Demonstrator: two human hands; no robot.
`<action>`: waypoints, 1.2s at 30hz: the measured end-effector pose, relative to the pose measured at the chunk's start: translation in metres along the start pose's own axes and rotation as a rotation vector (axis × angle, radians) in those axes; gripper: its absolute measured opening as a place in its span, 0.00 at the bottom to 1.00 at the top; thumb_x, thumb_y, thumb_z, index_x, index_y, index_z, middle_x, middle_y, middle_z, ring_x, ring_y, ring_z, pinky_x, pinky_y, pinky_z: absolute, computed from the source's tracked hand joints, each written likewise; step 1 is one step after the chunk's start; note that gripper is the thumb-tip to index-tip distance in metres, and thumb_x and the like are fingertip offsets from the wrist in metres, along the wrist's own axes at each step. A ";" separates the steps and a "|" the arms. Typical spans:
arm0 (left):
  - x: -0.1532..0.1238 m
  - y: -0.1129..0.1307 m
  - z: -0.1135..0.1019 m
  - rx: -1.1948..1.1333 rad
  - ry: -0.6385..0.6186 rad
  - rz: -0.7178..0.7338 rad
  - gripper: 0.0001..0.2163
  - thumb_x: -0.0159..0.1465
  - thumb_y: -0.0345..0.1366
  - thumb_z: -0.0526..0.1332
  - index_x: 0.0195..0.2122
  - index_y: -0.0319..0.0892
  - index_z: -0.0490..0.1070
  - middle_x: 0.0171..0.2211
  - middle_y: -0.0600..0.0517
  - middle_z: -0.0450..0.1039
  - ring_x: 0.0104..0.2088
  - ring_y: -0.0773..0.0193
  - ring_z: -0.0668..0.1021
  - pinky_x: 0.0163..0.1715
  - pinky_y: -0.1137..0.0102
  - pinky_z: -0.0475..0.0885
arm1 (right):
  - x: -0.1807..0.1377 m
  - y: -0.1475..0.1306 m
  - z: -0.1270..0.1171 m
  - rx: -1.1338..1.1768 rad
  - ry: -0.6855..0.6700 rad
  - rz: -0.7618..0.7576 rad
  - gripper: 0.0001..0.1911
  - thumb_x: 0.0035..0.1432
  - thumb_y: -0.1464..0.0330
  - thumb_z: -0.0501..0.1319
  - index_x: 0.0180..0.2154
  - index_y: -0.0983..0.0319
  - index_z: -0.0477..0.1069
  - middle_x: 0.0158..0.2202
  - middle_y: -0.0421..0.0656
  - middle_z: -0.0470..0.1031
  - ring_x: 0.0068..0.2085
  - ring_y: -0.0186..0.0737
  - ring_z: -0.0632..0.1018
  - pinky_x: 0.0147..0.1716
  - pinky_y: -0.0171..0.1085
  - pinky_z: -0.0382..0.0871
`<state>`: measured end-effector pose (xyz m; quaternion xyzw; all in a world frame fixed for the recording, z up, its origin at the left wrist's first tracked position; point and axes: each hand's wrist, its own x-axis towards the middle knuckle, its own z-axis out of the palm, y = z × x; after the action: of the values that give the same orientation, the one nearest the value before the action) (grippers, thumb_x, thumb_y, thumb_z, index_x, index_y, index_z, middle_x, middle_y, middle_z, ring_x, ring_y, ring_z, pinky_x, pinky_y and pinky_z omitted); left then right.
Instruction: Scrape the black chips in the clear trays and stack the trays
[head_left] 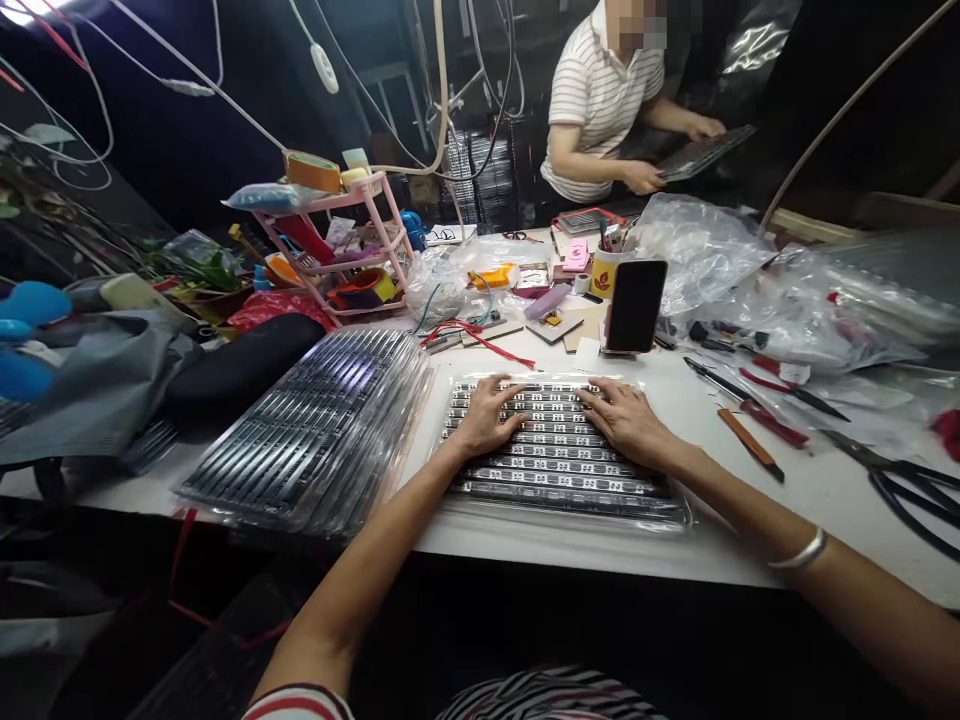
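Note:
A clear plastic tray (555,465) lies flat on the table in front of me, filled with rows of dark strips that carry pale markings. My left hand (491,412) rests on its upper left part, fingers spread over the rows. On the upper right part lies my right hand (626,420), its fingers stretched out toward the far rows. Neither hand is closed around anything. Just left of this tray stands a stack of similar clear trays (315,420) with dark strips in the top one.
A phone (636,308) stands upright behind the tray. To the right lie scissors (892,470), a utility knife (750,445) and pliers (795,390). Plastic bags (697,250) and a pink shelf rack (337,255) are farther back. Across the table a person (604,110) holds another tray.

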<state>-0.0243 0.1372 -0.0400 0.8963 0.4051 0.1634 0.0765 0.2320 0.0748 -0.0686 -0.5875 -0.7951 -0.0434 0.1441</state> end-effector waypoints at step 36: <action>-0.077 0.028 -0.023 0.073 -0.373 -0.070 0.37 0.61 0.57 0.51 0.66 0.44 0.44 0.67 0.44 0.36 0.66 0.46 0.40 0.60 0.46 0.40 | -0.082 -0.014 -0.059 0.098 -0.383 -0.044 0.31 0.59 0.54 0.53 0.59 0.63 0.59 0.63 0.58 0.53 0.63 0.60 0.55 0.52 0.58 0.61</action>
<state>-0.0604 0.0614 -0.0287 0.8987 0.4202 -0.0231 0.1233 0.2509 -0.0195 -0.0338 -0.5598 -0.8218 0.1046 0.0178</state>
